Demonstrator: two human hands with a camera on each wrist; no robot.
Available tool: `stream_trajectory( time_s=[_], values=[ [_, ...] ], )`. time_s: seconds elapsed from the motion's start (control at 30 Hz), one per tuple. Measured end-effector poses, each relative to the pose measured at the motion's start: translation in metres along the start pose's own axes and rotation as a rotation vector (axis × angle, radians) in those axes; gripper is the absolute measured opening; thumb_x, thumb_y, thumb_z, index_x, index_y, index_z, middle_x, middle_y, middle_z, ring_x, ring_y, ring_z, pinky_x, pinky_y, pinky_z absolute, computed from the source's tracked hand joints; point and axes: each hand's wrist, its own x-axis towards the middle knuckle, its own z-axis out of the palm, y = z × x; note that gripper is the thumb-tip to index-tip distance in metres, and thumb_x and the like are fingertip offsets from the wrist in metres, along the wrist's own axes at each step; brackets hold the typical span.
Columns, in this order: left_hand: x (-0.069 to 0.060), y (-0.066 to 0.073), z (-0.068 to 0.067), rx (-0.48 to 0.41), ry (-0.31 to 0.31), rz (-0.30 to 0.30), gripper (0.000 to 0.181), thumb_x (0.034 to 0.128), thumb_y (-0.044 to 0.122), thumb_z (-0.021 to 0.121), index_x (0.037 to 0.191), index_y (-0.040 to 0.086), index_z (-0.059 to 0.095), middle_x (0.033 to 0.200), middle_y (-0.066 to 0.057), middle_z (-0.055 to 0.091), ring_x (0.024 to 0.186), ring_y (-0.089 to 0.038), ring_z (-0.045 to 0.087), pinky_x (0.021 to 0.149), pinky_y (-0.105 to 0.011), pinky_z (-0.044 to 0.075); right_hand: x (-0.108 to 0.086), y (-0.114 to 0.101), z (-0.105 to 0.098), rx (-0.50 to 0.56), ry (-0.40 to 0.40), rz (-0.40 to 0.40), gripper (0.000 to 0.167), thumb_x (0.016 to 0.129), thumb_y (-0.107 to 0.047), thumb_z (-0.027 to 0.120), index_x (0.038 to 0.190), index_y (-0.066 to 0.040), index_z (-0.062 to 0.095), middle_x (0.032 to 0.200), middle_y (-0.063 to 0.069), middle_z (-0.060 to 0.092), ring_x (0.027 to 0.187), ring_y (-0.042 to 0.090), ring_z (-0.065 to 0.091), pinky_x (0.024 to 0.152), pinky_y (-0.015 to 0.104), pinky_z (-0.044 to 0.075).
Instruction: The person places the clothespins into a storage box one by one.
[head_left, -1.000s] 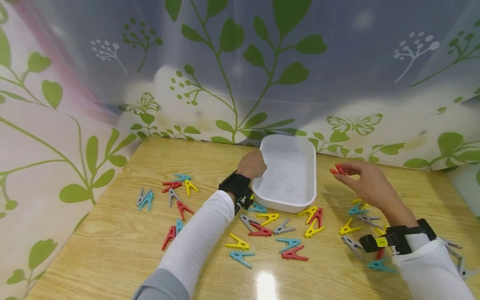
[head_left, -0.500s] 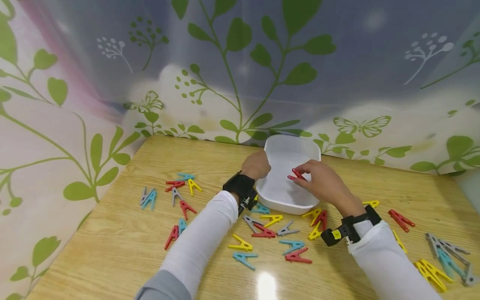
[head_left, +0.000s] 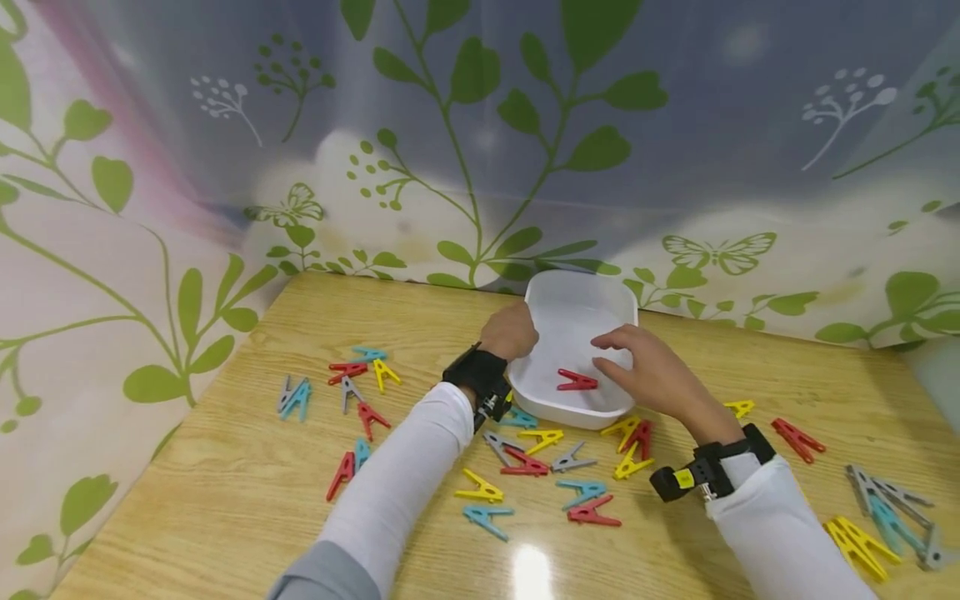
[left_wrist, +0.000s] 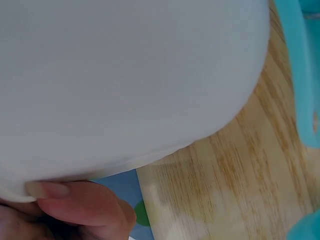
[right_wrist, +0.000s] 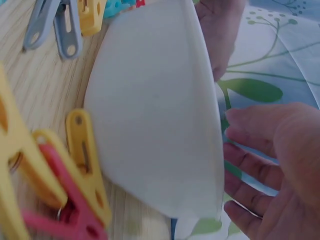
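Note:
A white plastic tub (head_left: 581, 325) stands at the back of the table, against the printed cloth. My left hand (head_left: 510, 332) grips its left rim; in the left wrist view, thumb and fingers (left_wrist: 82, 202) pinch the edge. One red clothespin (head_left: 577, 380) lies on the tub's floor near the front. Over the tub's right side hovers my right hand (head_left: 648, 371), its thumb and fingers spread apart with nothing between them. In the right wrist view, the fingers (right_wrist: 250, 162) appear beside the tub's rim, and yellow and red clothespins (right_wrist: 85, 155) lie below.
Red, yellow, blue and grey clothespins lie scattered before the tub, among them a yellow clothespin (head_left: 480, 486). Another group, with a red clothespin (head_left: 372, 419), is at left. To the right are a red clothespin (head_left: 798, 439) and yellow clothespins (head_left: 858, 543). A leaf-patterned cloth (head_left: 420, 150) hangs behind.
My right hand has brought a red clothespin leftward from the table's right side over the tub and let it go; it now lies inside. The left hand has kept its grip on the rim.

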Motion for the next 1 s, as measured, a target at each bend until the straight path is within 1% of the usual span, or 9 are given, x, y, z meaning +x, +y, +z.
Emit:
stream_trajectory(
  time_s=[0.17,0.27,0.37,0.43,0.53,0.63,0.77,0.87,1.0],
  values=[
    [0.001,-0.002,0.002,-0.003,-0.005,0.010,0.017,0.0949,0.012,0.052,0.104,0.001,0.061,0.091,-0.012,0.063,0.070,-0.022,0.057,0.056,-0.029,0.044,-0.018,0.013,-0.011,0.033,0.029,0.043,0.032,0.096,-0.019,0.059,0.124,-0.002,0.060,0.126,0.018,0.054,0.117,0.038,0.048,0.095,0.057,0.037],
    [0.000,-0.005,0.001,0.003,-0.004,0.020,0.017,0.0952,0.012,0.051,0.102,0.000,0.062,0.091,-0.013,0.063,0.071,-0.024,0.058,0.057,-0.030,0.044,-0.032,0.024,-0.021,0.046,0.096,0.066,0.033,0.098,-0.020,0.056,0.126,-0.003,0.058,0.128,0.019,0.053,0.119,0.040,0.046,0.093,0.060,0.036],
    [0.000,-0.007,0.000,0.011,0.000,0.019,0.017,0.0952,0.011,0.051,0.101,0.000,0.062,0.092,-0.013,0.063,0.073,-0.024,0.059,0.058,-0.031,0.045,-0.048,0.037,-0.031,0.049,0.166,0.069,0.034,0.099,-0.022,0.054,0.127,-0.002,0.057,0.127,0.020,0.053,0.117,0.041,0.047,0.090,0.061,0.036],
    [0.000,-0.007,0.000,0.012,0.000,0.013,0.017,0.0951,0.011,0.051,0.103,0.000,0.062,0.093,-0.013,0.064,0.074,-0.024,0.059,0.059,-0.031,0.046,-0.059,0.048,-0.038,0.043,0.187,0.089,0.035,0.100,-0.024,0.052,0.127,-0.001,0.056,0.126,0.021,0.052,0.115,0.042,0.047,0.088,0.062,0.036],
    [0.000,-0.007,0.000,0.016,0.000,0.001,0.019,0.0953,0.012,0.051,0.106,0.000,0.061,0.096,-0.014,0.064,0.076,-0.025,0.060,0.060,-0.032,0.047,-0.077,0.066,-0.045,0.035,0.186,0.133,0.037,0.101,-0.024,0.051,0.128,0.002,0.055,0.124,0.023,0.051,0.113,0.044,0.046,0.086,0.063,0.036],
    [0.000,-0.005,-0.001,0.011,0.002,-0.008,0.021,0.0952,0.012,0.052,0.109,0.000,0.061,0.099,-0.014,0.064,0.078,-0.025,0.060,0.061,-0.032,0.047,-0.093,0.084,-0.050,0.001,0.180,0.180,0.038,0.101,-0.022,0.051,0.127,0.005,0.054,0.123,0.026,0.050,0.111,0.045,0.047,0.086,0.064,0.036],
    [-0.001,-0.001,-0.001,0.002,0.002,0.000,0.021,0.0952,0.012,0.052,0.109,-0.001,0.061,0.101,-0.014,0.064,0.079,-0.025,0.060,0.062,-0.033,0.048,-0.112,0.103,-0.053,-0.049,0.166,0.262,0.039,0.100,-0.021,0.052,0.125,0.009,0.052,0.123,0.032,0.048,0.108,0.049,0.046,0.085,0.064,0.036],
    [-0.001,0.001,-0.001,0.000,0.000,0.014,0.020,0.0955,0.011,0.051,0.109,0.000,0.061,0.100,-0.015,0.064,0.079,-0.026,0.060,0.063,-0.033,0.048,-0.125,0.115,-0.056,-0.083,0.124,0.347,0.044,0.099,-0.024,0.052,0.126,0.011,0.050,0.123,0.034,0.046,0.107,0.051,0.045,0.083,0.064,0.037],
    [-0.001,0.001,-0.001,-0.009,-0.002,0.019,0.021,0.0958,0.011,0.051,0.111,0.000,0.061,0.101,-0.015,0.064,0.081,-0.026,0.061,0.064,-0.033,0.048,-0.138,0.126,-0.060,-0.111,0.041,0.441,0.056,0.099,-0.034,0.052,0.126,0.014,0.048,0.124,0.037,0.044,0.108,0.054,0.043,0.081,0.064,0.039]
  ],
)
